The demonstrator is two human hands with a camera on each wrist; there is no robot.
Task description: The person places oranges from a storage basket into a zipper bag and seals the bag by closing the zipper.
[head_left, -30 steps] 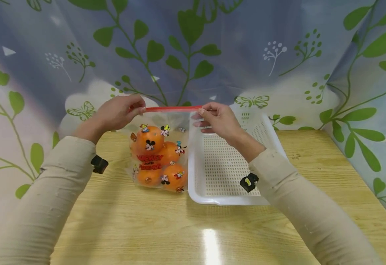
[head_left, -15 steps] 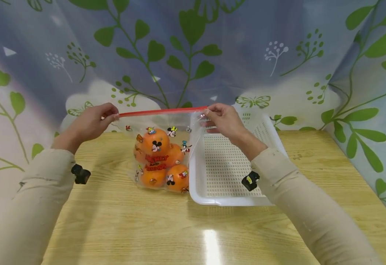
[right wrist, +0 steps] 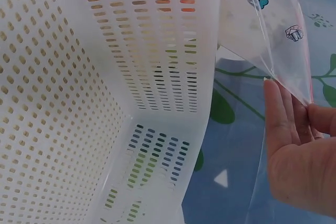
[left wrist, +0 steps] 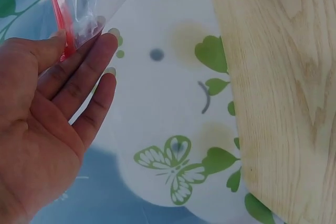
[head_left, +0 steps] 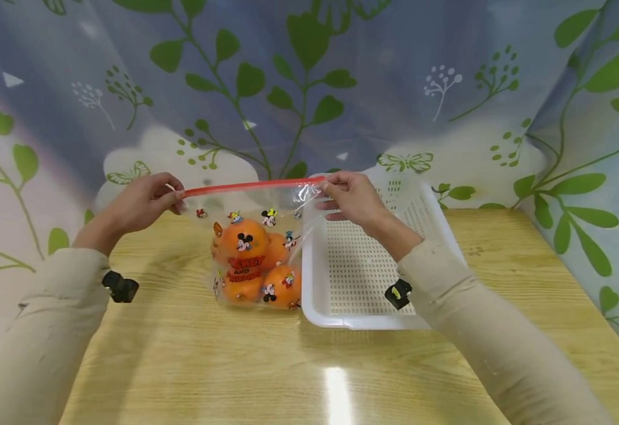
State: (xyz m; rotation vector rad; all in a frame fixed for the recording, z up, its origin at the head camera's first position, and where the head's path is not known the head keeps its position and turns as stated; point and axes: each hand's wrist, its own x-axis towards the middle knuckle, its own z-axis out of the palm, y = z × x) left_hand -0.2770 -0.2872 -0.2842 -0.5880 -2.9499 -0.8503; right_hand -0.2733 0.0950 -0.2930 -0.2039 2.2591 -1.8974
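A clear zip bag (head_left: 253, 205) printed with cartoon figures stands on the table, with several oranges (head_left: 283, 286) inside. Its red zip strip (head_left: 246, 187) runs along the top, tilted slightly down toward the left. My left hand (head_left: 140, 205) pinches the strip's left end between thumb and index finger. In the left wrist view, the other fingers of that left hand (left wrist: 68, 98) extend behind the bag corner. At the opposite end my right hand (head_left: 356, 200) pinches the strip's right corner. The right wrist view shows the plastic (right wrist: 252, 32) drawn taut toward my right hand (right wrist: 299, 145).
A white perforated basket (head_left: 315, 307) stands right beside the bag, partly under my right forearm. Both rest on a light wooden table (head_left: 224, 366). A leaf-patterned curtain (head_left: 378, 106) hangs behind and along the sides.
My left hand has moved left and lower, and more of the red strip shows between the hands. My right hand has stayed near the same corner. The bag's top has dropped slightly.
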